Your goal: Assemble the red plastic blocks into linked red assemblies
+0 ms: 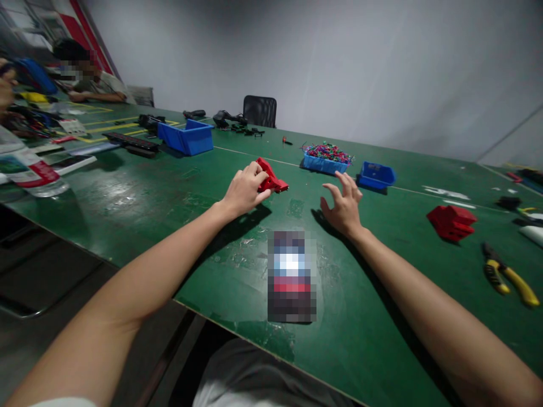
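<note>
Our left hand (246,186) grasps a red piece (276,183) between thumb and fingers, at ten o'clock from the patch of table (304,195) between our hands, twelve being straight ahead; whether the piece touches the surface we cannot tell. Our right hand (343,204), at three o'clock, is free of any load, its fingers spread and slightly curled. To handle the piece well, we should pinch its thicker body lightly, turn our left wrist until the side we need shows, and bring the right hand's fingertips to the far end, since a one-sided hold could let it twist. Our forearms should stay clear of the blurred-out flat object at six o'clock (292,305). Yellow-handled pliers (515,282) lie at four o'clock, and a second red piece (452,222) sits near three. Farther out, a blue bin (324,165) heaped with coloured strands (326,151) stands at one o'clock, a smaller blue bin (375,178) at two, and a larger blue bin (197,140) at ten. Beyond, toward eleven, is a black chair (260,110).
</note>
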A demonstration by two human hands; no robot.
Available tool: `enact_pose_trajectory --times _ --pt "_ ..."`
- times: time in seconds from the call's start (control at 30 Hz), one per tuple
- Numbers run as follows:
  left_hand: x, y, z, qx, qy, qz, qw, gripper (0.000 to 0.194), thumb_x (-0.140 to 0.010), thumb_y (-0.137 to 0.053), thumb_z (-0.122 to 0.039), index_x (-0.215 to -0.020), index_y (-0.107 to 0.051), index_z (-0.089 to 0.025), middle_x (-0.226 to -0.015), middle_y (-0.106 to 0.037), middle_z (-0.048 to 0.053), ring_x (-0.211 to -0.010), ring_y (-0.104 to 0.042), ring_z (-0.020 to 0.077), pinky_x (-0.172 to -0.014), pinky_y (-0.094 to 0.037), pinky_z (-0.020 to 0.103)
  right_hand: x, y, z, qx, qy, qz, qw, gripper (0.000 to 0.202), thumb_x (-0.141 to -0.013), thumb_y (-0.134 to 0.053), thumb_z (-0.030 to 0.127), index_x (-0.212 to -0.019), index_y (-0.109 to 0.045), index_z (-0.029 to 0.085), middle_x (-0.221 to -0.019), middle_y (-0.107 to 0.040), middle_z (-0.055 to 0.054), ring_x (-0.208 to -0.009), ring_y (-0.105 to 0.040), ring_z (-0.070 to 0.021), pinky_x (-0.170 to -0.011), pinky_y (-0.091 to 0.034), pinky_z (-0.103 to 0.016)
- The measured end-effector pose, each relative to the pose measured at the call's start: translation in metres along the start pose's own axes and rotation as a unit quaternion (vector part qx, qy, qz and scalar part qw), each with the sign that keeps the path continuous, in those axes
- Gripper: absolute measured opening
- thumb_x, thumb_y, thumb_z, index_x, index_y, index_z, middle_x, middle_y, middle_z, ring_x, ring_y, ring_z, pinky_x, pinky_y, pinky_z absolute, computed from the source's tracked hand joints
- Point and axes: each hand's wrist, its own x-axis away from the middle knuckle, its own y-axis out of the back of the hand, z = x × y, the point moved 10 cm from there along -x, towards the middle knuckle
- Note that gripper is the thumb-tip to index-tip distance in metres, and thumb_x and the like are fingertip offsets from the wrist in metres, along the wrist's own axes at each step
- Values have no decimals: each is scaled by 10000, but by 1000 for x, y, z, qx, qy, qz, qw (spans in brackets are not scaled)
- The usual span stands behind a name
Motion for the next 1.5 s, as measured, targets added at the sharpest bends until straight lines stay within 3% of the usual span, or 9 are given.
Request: enact_pose_trajectory --times 0.1,0.2,0.27,0.37,0.53,0.67,0.93,1.1,1.5 --pt "1 2 -15 -14 -61 -14 998 263 -845 -601 -314 -1061 -615 -163 -1050 -545 102 -924 -530 209 -731 -403 318 4 -14 15 -185 -110 11 977 414 -849 -536 432 -1185 -541 191 -1272 -563 -165 -1215 -503 -298 -992 -400 -499" --pt "5 3 -34 -29 -119 -20 992 262 -885 -559 -357 -1078 -618 -190 -1049 -570 95 -911 -533 207 -722 -373 314 17 -49 24 -410 -249 102 872 524 -856 -485 581 -1215 -515 200 -1100 -645 -119 -905 -655 -220 -755 -520 -372" --pt "7 3 -46 -30 -144 -20 989 240 -907 -529 -351 -1068 -619 -198 -1051 -589 89 -916 -539 199 -736 -360 312 20 -60 39 -498 -257 152 814 557 -834 -509 617 -1224 -519 221 -1129 -643 -91 -870 -669 -197 -649 -505 -296" --pt "11 -4 -63 -27 -175 -3 984 232 -919 -516 -351 -1068 -618 -205 -1089 -604 86 -957 -547 204 -772 -349 322 20 -62 52 -546 -239 196 779 501 -811 -554 621 -1085 -622 207 -998 -684 -45 -805 -653 -169 -611 -467 -249" --pt "16 -24 -74 9 -194 64 979 226 -943 -472 -308 -1067 -634 -211 -1116 -617 86 -1018 -563 204 -853 -345 341 21 -61 57 -572 -221 214 761 439 -741 -663 581 -909 -668 176 -828 -688 -12 -711 -580 -144 -635 -436 -249" --pt "15 -26 -68 99 -174 65 978 271 -896 -558 -405 -1053 -642 -201 -1102 -614 98 -1050 -562 216 -860 -379 335 23 -64 54 -577 -232 214 753 434 -722 -677 577 -900 -663 182 -805 -681 -9 -660 -554 -135 -621 -421 -254" --pt "15 -47 -35 245 -21 51 968 339 -950 -422 -413 -1065 -608 -155 -1081 -606 101 -986 -580 193 -882 -442 329 24 -69 48 -569 -250 230 749 459 -702 -688 602 -843 -647 166 -707 -651 4 -578 -507 -112 -574 -399 -241" --pt "17 -70 -39 351 -7 97 931 341 -951 -407 -360 -1091 -615 -129 -1048 -648 101 -969 -594 188 -890 -449 326 23 -67 59 -571 -220 261 747 510 -719 -650 646 -887 -672 165 -783 -686 -15 -665 -575 -142 -631 -444 -251" --pt "16 -80 -36 496 58 118 858 300 -883 -532 -332 -1048 -649 -110 -961 -684 81 -785 -591 142 -724 -448 257 21 -65 52 -522 -207 237 793 499 -702 -690 600 -940 -754 166 -872 -750 -52 -753 -658 -222 -709 -511 -330"
